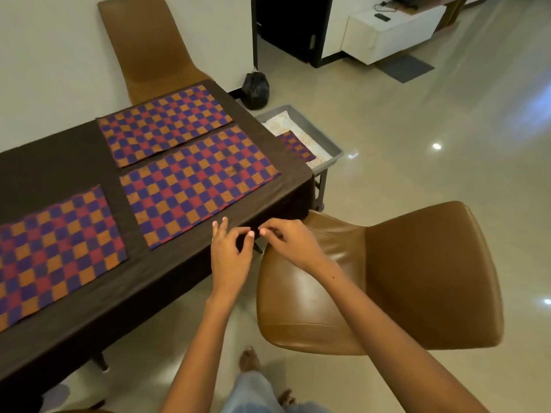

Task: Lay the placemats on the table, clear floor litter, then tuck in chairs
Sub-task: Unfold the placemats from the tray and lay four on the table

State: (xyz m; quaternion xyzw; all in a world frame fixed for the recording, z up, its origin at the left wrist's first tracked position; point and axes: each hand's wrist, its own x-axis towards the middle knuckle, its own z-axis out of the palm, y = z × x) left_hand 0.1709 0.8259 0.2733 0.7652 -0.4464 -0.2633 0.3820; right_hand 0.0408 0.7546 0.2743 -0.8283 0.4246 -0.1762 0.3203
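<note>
While both hands, left hand [231, 251] and right hand [287, 242], pinch the counter's dark cloth [179, 272] edge, the limp placemat [198, 186] handles best by its corners.

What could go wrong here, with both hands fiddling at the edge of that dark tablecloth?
Both the left hand and right hand work at the dark tablecloth near its hanging edge. A tug could slide the cloth and skew the nearest placemat, which lies close to that edge. The brown chair stands turned beside the table corner; pushing it in might catch the draped cloth. One more placemat still lies in the grey tray and may be forgotten.
</note>
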